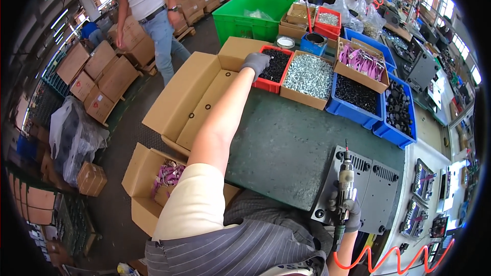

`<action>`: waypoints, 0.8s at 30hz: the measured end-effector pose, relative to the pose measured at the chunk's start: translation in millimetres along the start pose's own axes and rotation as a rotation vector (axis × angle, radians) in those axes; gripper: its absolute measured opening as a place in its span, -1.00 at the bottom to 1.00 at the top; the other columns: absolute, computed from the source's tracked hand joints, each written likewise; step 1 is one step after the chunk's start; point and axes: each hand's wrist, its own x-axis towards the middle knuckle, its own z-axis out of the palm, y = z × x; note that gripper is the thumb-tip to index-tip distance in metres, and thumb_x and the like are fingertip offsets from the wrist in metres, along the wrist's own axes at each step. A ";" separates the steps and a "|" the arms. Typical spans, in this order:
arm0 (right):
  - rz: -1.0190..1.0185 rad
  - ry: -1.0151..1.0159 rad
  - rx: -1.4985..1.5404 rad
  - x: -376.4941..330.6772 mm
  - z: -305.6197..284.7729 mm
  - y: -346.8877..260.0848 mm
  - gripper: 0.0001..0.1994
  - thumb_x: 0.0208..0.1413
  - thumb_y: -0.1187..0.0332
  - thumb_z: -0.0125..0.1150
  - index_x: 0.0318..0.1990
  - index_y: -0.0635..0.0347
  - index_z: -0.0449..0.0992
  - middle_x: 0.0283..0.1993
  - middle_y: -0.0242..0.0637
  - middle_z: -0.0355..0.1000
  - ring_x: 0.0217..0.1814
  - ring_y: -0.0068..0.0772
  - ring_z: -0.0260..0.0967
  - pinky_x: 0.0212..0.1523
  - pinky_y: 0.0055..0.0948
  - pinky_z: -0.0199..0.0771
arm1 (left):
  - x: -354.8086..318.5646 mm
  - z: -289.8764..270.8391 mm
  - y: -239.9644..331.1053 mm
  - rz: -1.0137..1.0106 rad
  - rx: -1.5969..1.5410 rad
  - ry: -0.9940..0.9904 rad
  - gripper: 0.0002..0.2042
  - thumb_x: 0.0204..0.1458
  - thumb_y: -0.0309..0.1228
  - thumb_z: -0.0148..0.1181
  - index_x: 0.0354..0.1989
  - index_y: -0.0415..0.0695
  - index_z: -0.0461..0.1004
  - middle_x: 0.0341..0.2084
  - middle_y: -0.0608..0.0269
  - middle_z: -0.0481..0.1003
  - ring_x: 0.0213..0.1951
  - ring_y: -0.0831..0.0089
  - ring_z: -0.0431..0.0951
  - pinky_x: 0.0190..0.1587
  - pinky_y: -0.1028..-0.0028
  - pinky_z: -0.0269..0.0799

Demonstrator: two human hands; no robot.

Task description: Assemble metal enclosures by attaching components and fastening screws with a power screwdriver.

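My left hand (pixel 256 64), in a grey glove, reaches out over the left rim of a red bin (pixel 266 85) of small black parts (pixel 274 65). Its fingers look curled together, and whatever they may hold is hidden. In my gloved right hand (pixel 352 215) is a pneumatic screwdriver (pixel 346 178), gripped around its body with the bit pointing away from me. A coiled orange air hose (pixel 394 255) trails from the tool's lower end. Beneath the screwdriver lies a grey metal plate (pixel 379 188) with slots, holes and black round feet, on the dark green table (pixel 279 143).
Right of the red bin stand a box of silver screws (pixel 307 74), blue bins (pixel 353 110) of black parts and a carton of purple-tagged pieces (pixel 360 64). Open cartons (pixel 179 89) flank the table's left side. Behind is a green crate (pixel 240 18); a person (pixel 153 15) stands beyond.
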 end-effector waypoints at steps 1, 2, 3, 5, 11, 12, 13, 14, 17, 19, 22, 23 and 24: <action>0.006 0.011 -0.010 0.3 3.8 -0.1 -0.25 -0.33 0.45 0.20 0.16 0.38 0.10 -0.29 -0.07 0.39 -0.36 -0.25 0.40 -0.38 -0.46 0.46 | -12.8 -7.8 4.8 -0.169 -0.244 -0.034 -0.91 -0.05 -0.37 0.09 -0.46 -0.02 0.53 -0.78 0.37 0.33 -0.80 0.59 0.19 -0.78 0.52 0.08; 0.016 0.018 -0.022 0.5 6.8 -1.1 -0.26 -0.32 0.43 0.18 0.16 0.39 0.10 -0.30 -0.08 0.39 -0.37 -0.26 0.39 -0.38 -0.48 0.45 | -8.4 -12.2 -5.6 -0.181 -0.353 -0.080 -0.91 -0.05 -0.35 0.11 -0.48 -0.03 0.53 -0.80 0.36 0.32 -0.81 0.57 0.17 -0.77 0.49 0.08; 0.019 0.028 -0.061 -1.4 7.3 -3.7 -0.27 -0.31 0.42 0.15 0.16 0.39 0.11 -0.30 -0.09 0.38 -0.37 -0.28 0.39 -0.38 -0.48 0.44 | -5.0 -23.1 -13.3 -0.184 -0.464 -0.108 -0.90 -0.05 -0.33 0.13 -0.49 -0.04 0.53 -0.81 0.36 0.31 -0.81 0.55 0.16 -0.77 0.46 0.08; -0.018 0.018 -0.087 -5.2 -0.3 0.4 -0.30 -0.27 0.39 0.07 0.16 0.38 0.11 -0.29 -0.13 0.37 -0.38 -0.31 0.37 -0.37 -0.49 0.43 | -13.0 -4.3 -7.3 -0.112 -0.412 -0.083 -0.84 -0.08 -0.28 0.21 -0.55 -0.10 0.52 -0.74 0.33 0.40 -0.78 0.54 0.23 -0.74 0.46 0.11; -0.054 0.053 -0.061 -13.9 8.9 2.1 -0.23 -0.31 0.35 0.28 0.16 0.35 0.11 -0.26 -0.18 0.39 -0.35 -0.36 0.40 -0.40 -0.53 0.44 | -56.2 24.4 17.0 0.001 -0.619 -0.131 -0.80 -0.02 -0.25 0.19 -0.45 -0.13 0.52 -0.68 0.24 0.43 -0.79 0.59 0.20 -0.79 0.52 0.07; -0.031 0.053 -0.069 -15.0 8.1 -0.8 -0.23 -0.31 0.35 0.28 0.16 0.35 0.11 -0.26 -0.18 0.39 -0.35 -0.36 0.40 -0.40 -0.53 0.44 | -65.9 29.7 18.2 -0.013 -0.621 -0.197 -0.80 -0.01 -0.24 0.19 -0.43 -0.14 0.51 -0.68 0.25 0.42 -0.79 0.61 0.19 -0.79 0.55 0.07; -0.051 0.034 -0.159 -13.7 8.5 -2.1 -0.21 -0.32 0.34 0.32 0.16 0.35 0.11 -0.25 -0.18 0.39 -0.32 -0.37 0.40 -0.38 -0.53 0.44 | -88.6 38.6 26.3 -0.011 -0.611 -0.242 -0.79 -0.01 -0.24 0.19 -0.43 -0.14 0.50 -0.68 0.27 0.41 -0.79 0.62 0.18 -0.79 0.57 0.06; -0.070 0.015 -0.246 -14.7 9.5 -1.5 -0.19 -0.33 0.32 0.37 0.16 0.35 0.12 -0.24 -0.19 0.39 -0.30 -0.38 0.40 -0.36 -0.53 0.45 | -117.6 48.8 31.9 -0.011 -0.599 -0.288 -0.79 -0.01 -0.24 0.19 -0.43 -0.15 0.50 -0.67 0.29 0.41 -0.79 0.63 0.17 -0.79 0.60 0.05; -0.029 0.048 -0.366 -32.0 10.7 -4.8 -0.15 -0.39 0.29 0.40 0.15 0.36 0.12 -0.26 -0.23 0.38 -0.37 -0.40 0.40 -0.44 -0.56 0.43 | -177.2 74.3 25.7 -0.148 -0.645 -0.549 -0.78 0.03 -0.19 0.16 -0.34 -0.09 0.52 -0.58 0.35 0.42 -0.71 0.71 0.19 -0.76 0.67 0.05; -0.055 0.101 -0.504 -42.2 25.7 -1.1 -0.12 -0.45 0.19 0.44 0.09 0.41 0.15 -0.43 -0.25 0.37 -0.59 -0.44 0.35 -0.64 -0.59 0.35 | -214.0 92.7 17.2 -0.206 -0.705 -0.680 -0.77 0.02 -0.20 0.18 -0.33 -0.10 0.53 -0.57 0.34 0.43 -0.71 0.72 0.20 -0.75 0.68 0.05; 0.082 0.083 -0.533 -64.1 22.8 -6.6 -0.16 -0.51 0.16 0.51 -0.02 0.40 0.20 -0.47 -0.21 0.39 -0.59 -0.43 0.38 -0.66 -0.55 0.37 | -260.6 117.1 11.8 -0.217 -0.738 -0.771 -0.76 0.00 -0.20 0.20 -0.33 -0.12 0.54 -0.58 0.34 0.44 -0.73 0.73 0.21 -0.75 0.68 0.04; 0.013 0.077 -0.638 -65.9 25.1 -0.5 -0.13 -0.41 -0.05 0.44 -0.06 0.49 0.19 -0.68 -0.23 0.29 -0.76 -0.45 0.26 -0.75 -0.59 0.26 | -271.9 123.4 13.7 -0.205 -0.748 -0.803 -0.75 0.00 -0.19 0.20 -0.34 -0.13 0.55 -0.60 0.35 0.44 -0.74 0.73 0.21 -0.76 0.69 0.03; 0.017 0.085 -0.636 -72.2 27.7 2.3 -0.13 -0.41 -0.05 0.44 -0.06 0.49 0.19 -0.68 -0.23 0.29 -0.76 -0.45 0.26 -0.75 -0.59 0.26 | -281.2 127.5 17.7 -0.213 -0.750 -0.808 -0.75 0.00 -0.19 0.20 -0.34 -0.13 0.55 -0.60 0.35 0.44 -0.74 0.73 0.21 -0.76 0.69 0.03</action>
